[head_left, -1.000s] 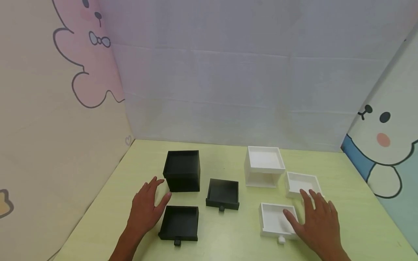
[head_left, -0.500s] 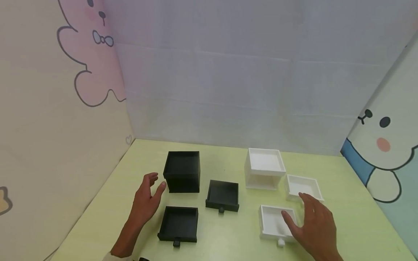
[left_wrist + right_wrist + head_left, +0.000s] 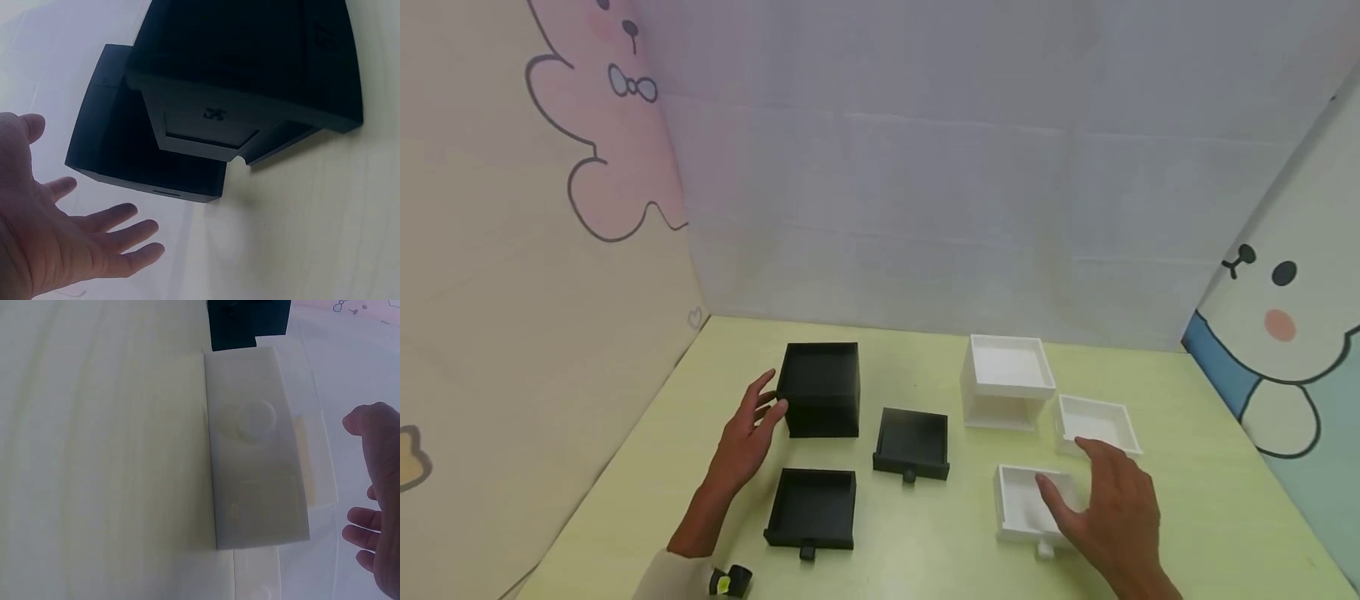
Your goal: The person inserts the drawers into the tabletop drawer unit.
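Note:
My left hand [image 3: 748,437] reaches to the left side of a black box-shaped cabinet [image 3: 820,375], its fingertips right by the box's edge. In the left wrist view its fingers are spread and hold nothing. Two shallow black drawers with small knobs lie on the table, one in front of the cabinet [image 3: 812,510] and one to its right [image 3: 912,440]. My right hand [image 3: 1112,512], thumb apart from the fingers, hovers over the right part of a white drawer [image 3: 1026,504]. In the right wrist view this drawer's knobbed front [image 3: 250,487] faces the camera, apart from the fingers.
Behind the near white drawer stands a white cabinet [image 3: 1007,367] with an open front. A second white drawer [image 3: 1096,425] lies to that cabinet's right. A pale yellow table [image 3: 925,550] bears everything, with cartoon-printed side walls [image 3: 550,333] and a plain white back sheet [image 3: 880,183].
My left hand has moved forward to the side of the black cabinet. The right hand has shifted slightly left over the white drawer. The drawers and cabinets have stayed in place.

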A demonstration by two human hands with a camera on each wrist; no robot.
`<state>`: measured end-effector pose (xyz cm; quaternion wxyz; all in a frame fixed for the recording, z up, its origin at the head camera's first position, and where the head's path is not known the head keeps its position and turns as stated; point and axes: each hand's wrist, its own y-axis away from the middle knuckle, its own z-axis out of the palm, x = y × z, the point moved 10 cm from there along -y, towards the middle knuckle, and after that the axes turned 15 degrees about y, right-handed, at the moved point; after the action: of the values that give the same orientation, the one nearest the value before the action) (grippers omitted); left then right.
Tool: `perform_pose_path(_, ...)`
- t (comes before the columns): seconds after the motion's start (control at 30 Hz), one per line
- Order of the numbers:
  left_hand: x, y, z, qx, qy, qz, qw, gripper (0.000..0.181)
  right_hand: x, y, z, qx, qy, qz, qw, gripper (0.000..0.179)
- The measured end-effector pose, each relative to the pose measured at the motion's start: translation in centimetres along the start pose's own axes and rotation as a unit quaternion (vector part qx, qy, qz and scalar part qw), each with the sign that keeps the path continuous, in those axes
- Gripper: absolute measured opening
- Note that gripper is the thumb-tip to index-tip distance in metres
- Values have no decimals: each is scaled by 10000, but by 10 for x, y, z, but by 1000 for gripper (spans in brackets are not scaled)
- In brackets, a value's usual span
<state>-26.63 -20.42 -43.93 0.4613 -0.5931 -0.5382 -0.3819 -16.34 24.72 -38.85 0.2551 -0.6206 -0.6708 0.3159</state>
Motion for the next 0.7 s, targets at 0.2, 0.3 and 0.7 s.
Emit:
perform_pose_path(0.2, -7, -3, 1, -23, 210, -88, 9997, 51, -14, -3, -4, 307, -168, -45, 9994, 71)
perform_pose_path(0.3, -9, -5, 0, -19, 438, -93, 9990, 51, -24, -3, -6, 551, -313, -110, 9979, 68)
perform_pose_path(0.7, -23, -16, 3, -475, 1552, -188, 9866, 53, -66, -1, -2, 593, -712, -389, 9949, 57)
